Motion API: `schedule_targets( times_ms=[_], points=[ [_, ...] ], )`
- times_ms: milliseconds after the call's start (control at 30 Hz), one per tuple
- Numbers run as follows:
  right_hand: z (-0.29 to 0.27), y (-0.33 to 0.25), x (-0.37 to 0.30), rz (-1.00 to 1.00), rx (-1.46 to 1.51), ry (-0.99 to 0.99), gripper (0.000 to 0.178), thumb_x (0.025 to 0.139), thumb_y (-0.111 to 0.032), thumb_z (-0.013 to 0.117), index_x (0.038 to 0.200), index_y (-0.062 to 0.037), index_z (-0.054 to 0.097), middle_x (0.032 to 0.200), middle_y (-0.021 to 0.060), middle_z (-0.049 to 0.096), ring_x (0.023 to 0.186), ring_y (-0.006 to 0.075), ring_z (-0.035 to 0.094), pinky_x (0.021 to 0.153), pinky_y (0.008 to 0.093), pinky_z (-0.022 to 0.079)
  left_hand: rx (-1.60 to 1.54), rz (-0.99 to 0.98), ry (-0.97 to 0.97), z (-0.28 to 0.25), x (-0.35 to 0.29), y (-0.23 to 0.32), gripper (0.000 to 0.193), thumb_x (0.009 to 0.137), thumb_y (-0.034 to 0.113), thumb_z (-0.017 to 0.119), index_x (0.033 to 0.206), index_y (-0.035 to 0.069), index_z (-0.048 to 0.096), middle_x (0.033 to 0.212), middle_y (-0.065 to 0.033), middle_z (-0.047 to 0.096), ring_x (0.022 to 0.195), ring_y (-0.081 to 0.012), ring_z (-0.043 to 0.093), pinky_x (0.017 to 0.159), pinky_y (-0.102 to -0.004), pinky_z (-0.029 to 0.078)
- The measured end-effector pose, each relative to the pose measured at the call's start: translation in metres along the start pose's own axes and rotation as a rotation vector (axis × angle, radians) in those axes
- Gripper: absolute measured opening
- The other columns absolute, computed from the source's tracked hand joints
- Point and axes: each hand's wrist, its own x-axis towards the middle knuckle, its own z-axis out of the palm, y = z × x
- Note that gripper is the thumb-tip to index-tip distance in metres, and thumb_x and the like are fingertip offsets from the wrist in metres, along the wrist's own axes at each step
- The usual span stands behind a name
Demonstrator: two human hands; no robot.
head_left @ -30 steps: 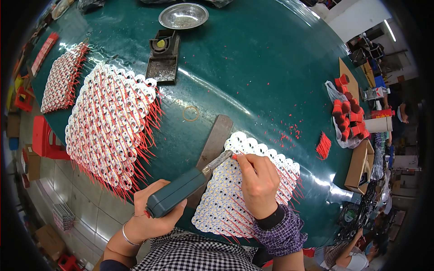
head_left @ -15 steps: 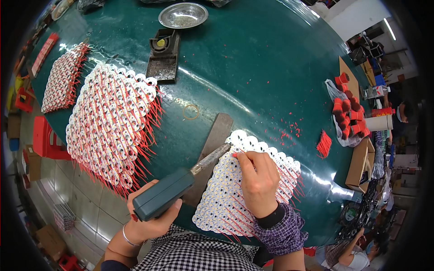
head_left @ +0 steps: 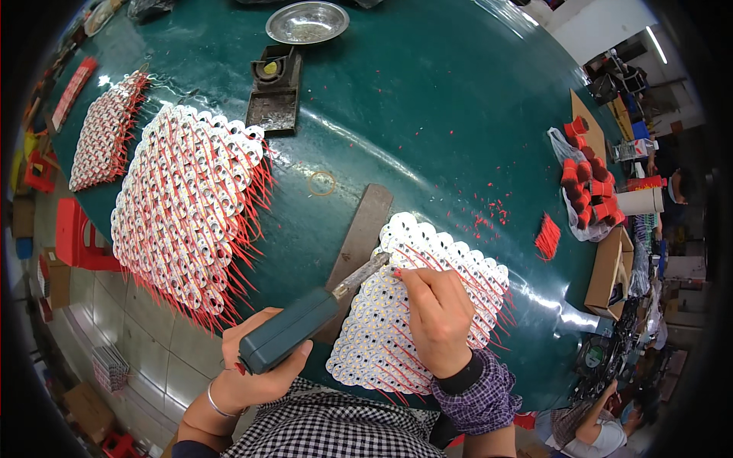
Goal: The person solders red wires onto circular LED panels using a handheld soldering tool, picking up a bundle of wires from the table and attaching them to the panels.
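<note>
My left hand (head_left: 263, 366) is wrapped around a dark green soldering gun (head_left: 294, 328). Its metal tip points up and right, onto the upper left part of a panel of round white circuit boards (head_left: 382, 328). Over that panel my right hand (head_left: 441, 320) is closed in a pinch close to the tip, with a bit of red wire showing at the fingertips. Several thin red wires run across the boards and stick out past the panel's edges. Under the panel's left side lies a flat, dull metal bar (head_left: 363, 229).
Farther left lie a larger wired panel (head_left: 187, 206) and a smaller one (head_left: 108, 133). A dark solder tray (head_left: 273, 95) and a metal bowl (head_left: 308, 23) stand at the back. On the right are red wire clippings (head_left: 489, 217), a red wire bundle (head_left: 547, 237) and red spools (head_left: 588, 187).
The soldering tip and my right hand's fingertips have moved slightly down along the panel. A red wire now crosses the boards near the top, above my right hand.
</note>
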Motion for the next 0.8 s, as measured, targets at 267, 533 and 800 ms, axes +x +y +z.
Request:
schedule_targets(
  times_ms=[267, 533, 800],
  points=[
    [0.0013, -0.0016, -0.0027, 0.051, 0.012, -0.032, 0.035, 0.071, 0.013, 0.071, 0.104, 0.0008, 0.07, 0.092, 0.0106, 0.066, 0.078, 0.0259, 0.062, 0.066, 0.0361, 0.051, 0.04, 0.053, -0.037, 0.001, 0.0008, 0.0007, 0.023, 0.076, -0.004, 0.077, 0.098, -0.006, 0.069, 0.096, -0.0165, 0.072, 0.079, -0.0228, 0.072, 0.072, -0.0311, 0.056],
    [0.0014, -0.0011, -0.001, 0.034, -0.008, -0.038, 0.034, 0.071, 0.013, 0.07, 0.103, 0.0008, 0.07, 0.091, 0.0103, 0.066, 0.077, 0.0252, 0.062, 0.065, 0.0357, 0.051, -0.008, -0.022, -0.026, 0.0052, 0.0018, 0.002, 0.018, 0.077, -0.004, 0.077, 0.092, -0.005, 0.067, 0.09, -0.0152, 0.071, 0.076, -0.0209, 0.07, 0.07, -0.0302, 0.055],
    [0.0021, -0.0013, -0.001, 0.025, -0.02, -0.032, 0.031, 0.072, 0.009, 0.071, 0.102, 0.0011, 0.07, 0.09, 0.0102, 0.064, 0.077, 0.0249, 0.062, 0.063, 0.0357, 0.051, 0.063, 0.06, -0.01, 0.0053, 0.0019, -0.0003, 0.016, 0.074, -0.003, 0.077, 0.086, -0.003, 0.067, 0.08, -0.0115, 0.066, 0.068, -0.0215, 0.067, 0.062, -0.0308, 0.052]
  ],
)
